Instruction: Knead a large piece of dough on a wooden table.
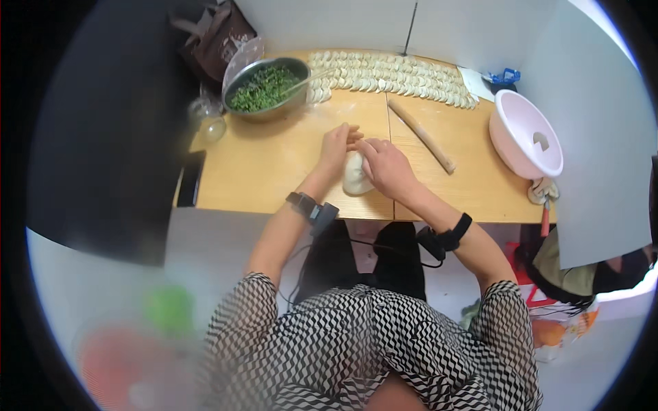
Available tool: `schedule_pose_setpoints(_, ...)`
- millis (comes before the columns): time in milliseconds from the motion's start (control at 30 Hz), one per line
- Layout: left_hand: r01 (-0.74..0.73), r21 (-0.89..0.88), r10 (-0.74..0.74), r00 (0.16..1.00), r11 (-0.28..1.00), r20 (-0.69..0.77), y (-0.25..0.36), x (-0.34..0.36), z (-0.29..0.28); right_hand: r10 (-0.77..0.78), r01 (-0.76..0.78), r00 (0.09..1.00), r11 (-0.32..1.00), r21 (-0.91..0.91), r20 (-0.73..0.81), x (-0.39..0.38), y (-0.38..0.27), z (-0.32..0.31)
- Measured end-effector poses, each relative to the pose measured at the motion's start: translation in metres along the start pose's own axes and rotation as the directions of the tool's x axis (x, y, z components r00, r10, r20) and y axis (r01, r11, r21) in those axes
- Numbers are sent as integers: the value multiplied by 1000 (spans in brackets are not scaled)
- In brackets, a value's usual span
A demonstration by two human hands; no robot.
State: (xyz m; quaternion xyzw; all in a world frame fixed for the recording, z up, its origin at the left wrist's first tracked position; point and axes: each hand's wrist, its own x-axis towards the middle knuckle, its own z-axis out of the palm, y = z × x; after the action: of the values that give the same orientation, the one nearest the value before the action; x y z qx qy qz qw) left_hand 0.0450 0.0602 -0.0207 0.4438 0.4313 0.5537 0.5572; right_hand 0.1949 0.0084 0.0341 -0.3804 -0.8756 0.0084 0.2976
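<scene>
In the head view, the pale dough (355, 181) lies left of the rolling pin (421, 135), nearer you. Also left of the pin, your right hand (389, 170) grasps the dough's upper right with bent fingers; your left hand (336, 146) is half-open, fingers loosely curled, its contact with the dough unclear.

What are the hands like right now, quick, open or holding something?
Left hand: open, fingers loosely bent, beside the far end of the dough.
Right hand: curled over the dough, touching it; gripping or pressing, can't tell.
</scene>
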Motion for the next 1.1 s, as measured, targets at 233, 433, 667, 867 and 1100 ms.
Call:
schedule_pose_setpoints(233, -129, 220, 173, 965, 967, -197, 6, -14, -8, 40, -27, 998, 972, -234, 52, 2, -25, 14)
schedule_pose_setpoints(433, -289, 488, 456, 849, 824, -268, 24, -21, -19, 297, -231, 924, 935, -270, 239, 68, 4, 40)
schedule_pose_setpoints(667, -285, 556, 474, 849, 781, -231, 18, -10, -23, 228, -200, 970, 945, -259, 81, 95, 40, 66)
schedule_pose_setpoints(867, -347, 527, 524, 820, 776, -231, 3, 2, -29, 166, -137, 926, 985, -108, 339, 70, 22, 50)
schedule_pose_setpoints(1100, -303, 387, 395, 900, 871, -186, 4, -7, -28, -5, 47, 983, 974, -224, 185, 18, -24, 0)
